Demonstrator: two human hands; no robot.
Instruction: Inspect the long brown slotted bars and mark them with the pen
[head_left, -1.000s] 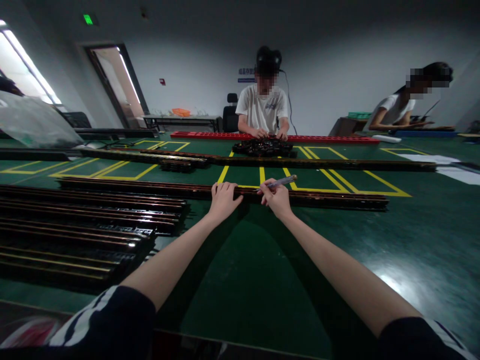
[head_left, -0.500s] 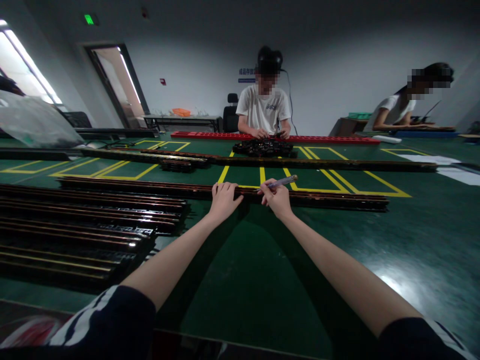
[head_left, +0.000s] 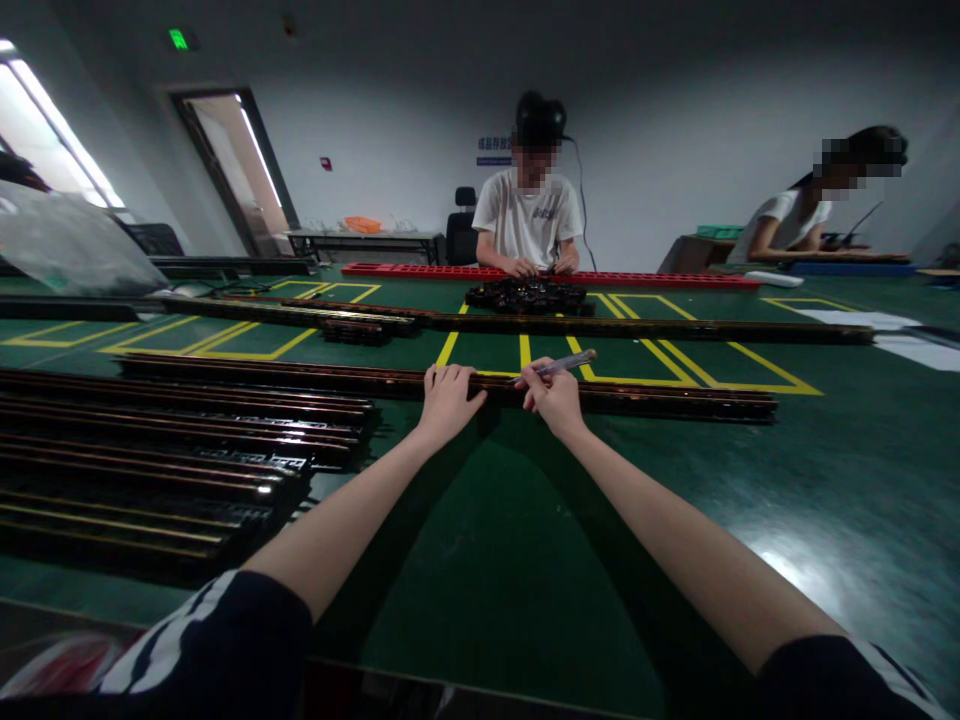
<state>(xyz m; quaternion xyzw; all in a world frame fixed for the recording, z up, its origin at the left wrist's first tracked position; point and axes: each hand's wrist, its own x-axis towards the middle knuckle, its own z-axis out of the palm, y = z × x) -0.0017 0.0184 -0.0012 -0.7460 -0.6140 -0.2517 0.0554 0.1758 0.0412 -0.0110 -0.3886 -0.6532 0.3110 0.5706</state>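
A long dark rail (head_left: 660, 401) with copper-coloured strips lies crosswise on the green table in front of me. My left hand (head_left: 448, 402) rests over its middle, fingers bent over the top and thumb pointing right along the near side. Just to the right, my right hand (head_left: 553, 397) is closed around a pen (head_left: 566, 365) with a clear barrel. The pen slants down to the left, its tip at the rail; whether it touches cannot be made out. Several similar rails (head_left: 172, 440) lie side by side at the left.
Another long rail (head_left: 675, 329) lies farther back, behind yellow tape lines (head_left: 772, 376). Across the table (head_left: 480, 560), a person (head_left: 529, 215) handles a pile of dark parts (head_left: 525, 295) near a red slotted bar (head_left: 645, 278). A second person (head_left: 787, 225) works at the right. White papers (head_left: 926, 350) lie at right.
Both my hands, the pen and the rail stay practically in place. The hands of the person opposite have shifted slightly.
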